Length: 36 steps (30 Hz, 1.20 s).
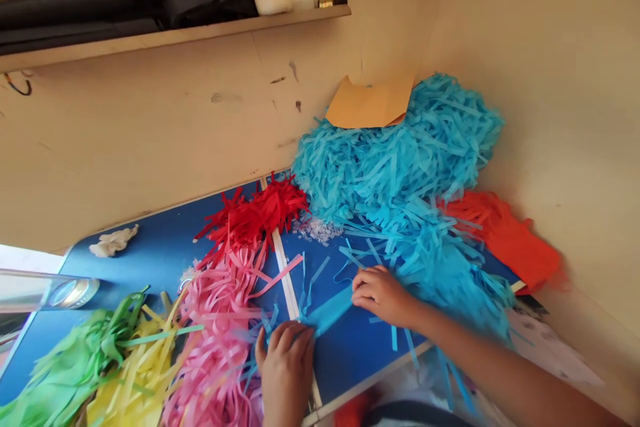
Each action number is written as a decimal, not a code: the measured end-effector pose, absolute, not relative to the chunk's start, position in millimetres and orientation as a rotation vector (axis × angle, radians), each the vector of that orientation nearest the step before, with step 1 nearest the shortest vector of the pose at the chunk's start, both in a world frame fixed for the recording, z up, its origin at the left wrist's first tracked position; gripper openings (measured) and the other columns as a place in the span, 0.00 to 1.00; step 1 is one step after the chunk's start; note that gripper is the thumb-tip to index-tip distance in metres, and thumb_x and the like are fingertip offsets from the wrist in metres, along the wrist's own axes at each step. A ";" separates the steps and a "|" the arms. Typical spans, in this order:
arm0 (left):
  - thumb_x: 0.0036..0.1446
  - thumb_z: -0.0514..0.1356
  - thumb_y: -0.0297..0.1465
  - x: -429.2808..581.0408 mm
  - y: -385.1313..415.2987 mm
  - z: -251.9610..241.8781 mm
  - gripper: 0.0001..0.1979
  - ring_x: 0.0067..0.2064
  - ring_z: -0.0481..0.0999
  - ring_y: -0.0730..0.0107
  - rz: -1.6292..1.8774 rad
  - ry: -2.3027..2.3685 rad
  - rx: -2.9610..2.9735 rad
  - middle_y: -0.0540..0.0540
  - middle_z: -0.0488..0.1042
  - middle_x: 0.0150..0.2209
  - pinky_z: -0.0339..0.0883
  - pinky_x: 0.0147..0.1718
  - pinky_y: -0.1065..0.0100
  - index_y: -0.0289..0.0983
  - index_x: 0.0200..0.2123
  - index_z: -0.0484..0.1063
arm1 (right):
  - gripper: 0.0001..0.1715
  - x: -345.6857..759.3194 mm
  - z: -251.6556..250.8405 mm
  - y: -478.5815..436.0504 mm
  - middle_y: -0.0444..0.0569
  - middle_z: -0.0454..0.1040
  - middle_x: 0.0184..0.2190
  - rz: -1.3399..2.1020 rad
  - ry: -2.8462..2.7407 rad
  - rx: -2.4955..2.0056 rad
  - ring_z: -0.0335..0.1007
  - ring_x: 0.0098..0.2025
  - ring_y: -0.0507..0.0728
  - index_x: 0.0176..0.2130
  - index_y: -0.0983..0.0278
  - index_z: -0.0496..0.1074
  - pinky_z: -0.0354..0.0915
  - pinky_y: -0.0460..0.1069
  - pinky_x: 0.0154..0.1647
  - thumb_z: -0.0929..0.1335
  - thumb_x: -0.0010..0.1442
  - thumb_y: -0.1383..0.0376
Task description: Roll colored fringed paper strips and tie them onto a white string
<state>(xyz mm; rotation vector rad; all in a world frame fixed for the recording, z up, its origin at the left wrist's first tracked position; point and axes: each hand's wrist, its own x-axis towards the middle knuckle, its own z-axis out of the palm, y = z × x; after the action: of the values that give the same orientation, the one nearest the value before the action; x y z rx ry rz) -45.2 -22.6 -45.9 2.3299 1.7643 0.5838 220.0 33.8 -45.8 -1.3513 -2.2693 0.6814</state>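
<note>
A fringed piece of light-blue tissue paper (330, 315) is stretched between my two hands, just above the blue tabletop (360, 360). My left hand (287, 363) has its fingers curled over the left end, where thin strips stick out past it. The right end is pinched in the fingertips of my right hand (383, 293). Behind my right hand lies a big heap of blue paper fringe (400, 153), spilling down toward the table's right side. Left of my left hand is a pile of pink fringe (215, 320), with red fringe (265, 210) beyond it.
Yellow fringe (137, 367) and green fringe (80, 363) lie at the left. A drinking glass (70, 292) and a crumpled white wad (114, 241) are farther back. Orange paper (515, 233) sits at the right. Brown card (373, 103) rests on the blue heap, below a wall shelf (200, 37).
</note>
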 end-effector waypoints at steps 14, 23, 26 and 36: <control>0.64 0.55 0.35 -31.4 -24.4 -36.3 0.13 0.46 0.74 0.55 0.517 1.935 2.187 0.47 0.81 0.37 0.45 0.59 0.42 0.46 0.32 0.79 | 0.11 215.5 -47.2 37.4 0.41 0.76 0.35 0.665 -2.273 -1.460 0.72 0.40 0.52 0.29 0.60 0.77 0.56 0.51 0.43 0.69 0.64 0.65; 0.62 0.56 0.35 -11.1 -9.9 -30.7 0.13 0.46 0.74 0.55 0.328 2.140 2.078 0.47 0.81 0.34 0.47 0.56 0.46 0.42 0.27 0.77 | 0.12 200.1 -49.8 42.4 0.44 0.74 0.32 0.466 -2.279 -1.723 0.70 0.35 0.53 0.28 0.63 0.73 0.53 0.50 0.40 0.70 0.62 0.62; 0.62 0.56 0.36 -13.0 -8.2 -30.2 0.14 0.46 0.74 0.54 0.293 2.148 2.093 0.46 0.81 0.34 0.49 0.55 0.46 0.41 0.27 0.76 | 0.12 201.6 -54.1 42.2 0.44 0.74 0.33 0.432 -2.295 -1.730 0.69 0.35 0.53 0.29 0.63 0.73 0.53 0.50 0.40 0.70 0.63 0.61; 0.63 0.58 0.30 -26.3 -5.3 -29.5 0.08 0.49 0.72 0.55 0.353 1.980 2.516 0.47 0.80 0.39 0.49 0.58 0.49 0.46 0.36 0.79 | 0.06 210.9 -36.4 38.6 0.50 0.76 0.47 0.074 -2.301 -1.578 0.66 0.50 0.60 0.43 0.60 0.73 0.49 0.57 0.53 0.67 0.64 0.68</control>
<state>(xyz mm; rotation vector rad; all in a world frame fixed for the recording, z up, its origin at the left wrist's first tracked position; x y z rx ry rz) -26.3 -5.3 -29.5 2.5159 1.9797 0.3533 210.9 38.6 -36.4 -1.5776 -2.3013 0.0739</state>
